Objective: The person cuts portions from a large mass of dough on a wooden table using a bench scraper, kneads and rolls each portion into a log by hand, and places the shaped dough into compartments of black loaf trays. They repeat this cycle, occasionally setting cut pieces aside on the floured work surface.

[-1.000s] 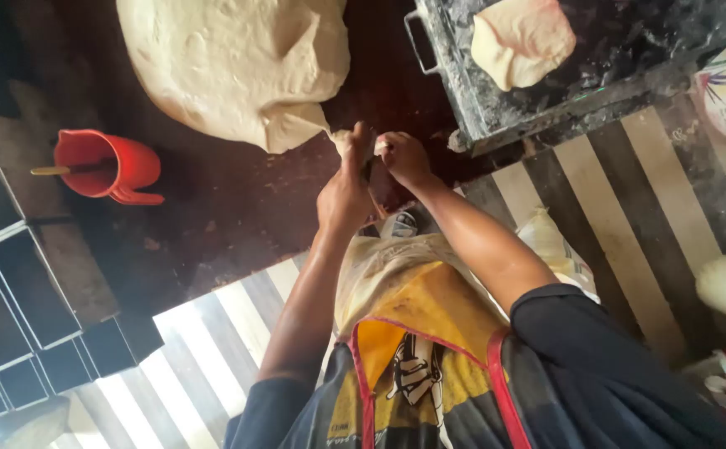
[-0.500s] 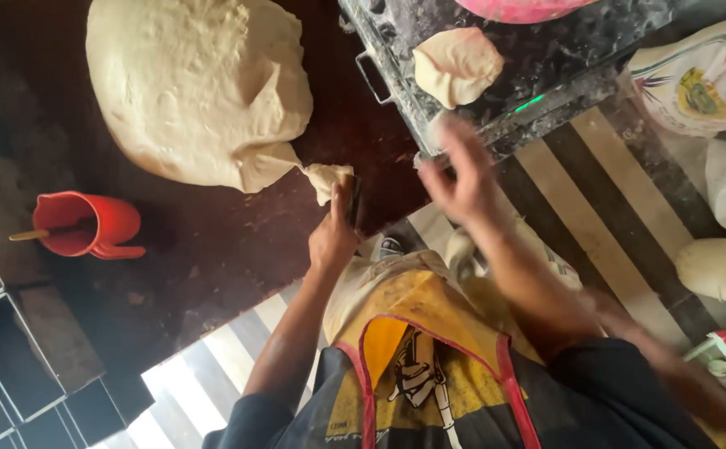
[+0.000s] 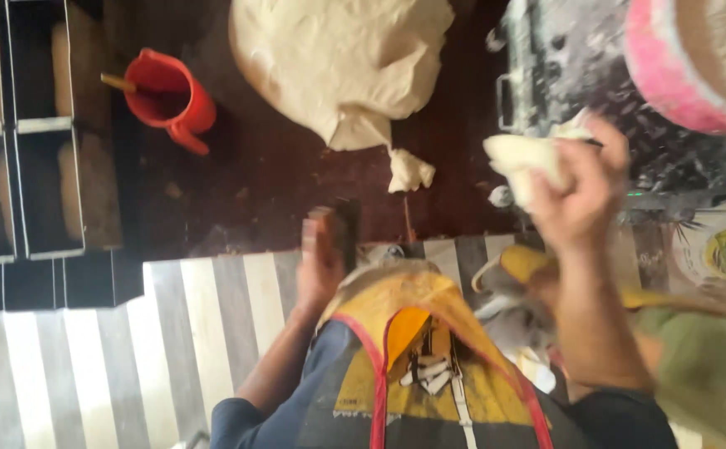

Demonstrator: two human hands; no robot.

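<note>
Dark worktop (image 3: 263,179), right hand (image 3: 575,195) grip closed on pale, soft dough lump (image 3: 522,158).

Dim warm light, heavy motion blur, soft focus

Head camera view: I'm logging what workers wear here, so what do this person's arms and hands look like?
Both forearms are bare, with dark blue sleeves pushed up around the elbows. The left hand and right hand wear no gloves; no rings or watch are discernible. A yellow apron with red edging covers the chest between the arms.
</note>
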